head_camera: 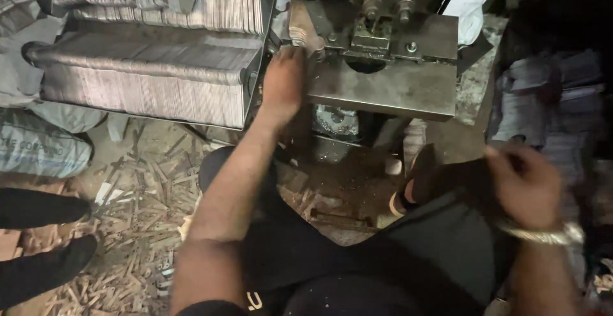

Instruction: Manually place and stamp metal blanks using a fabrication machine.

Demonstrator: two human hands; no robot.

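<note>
Nearest us, our right hand [527,185], a metal bracelet [549,234] on its wrist, hangs blurred over our dark-trousered knee [440,239], fingers curled, and we cannot tell whether it grasps anything. Farther out, our left hand [284,83] presses a small stack of thin metal strips [301,30] against the steel press block [383,86]. Beyond lie long rows of stacked strips [147,80], with offcuts [137,226] littering the floor.

Left arm stretched forward, left hand [283,83] palm down, fingers curled at the tips. Right hand [525,185] drawn back near the right knee, blurred, grip loosely closed, wrist bent.
</note>
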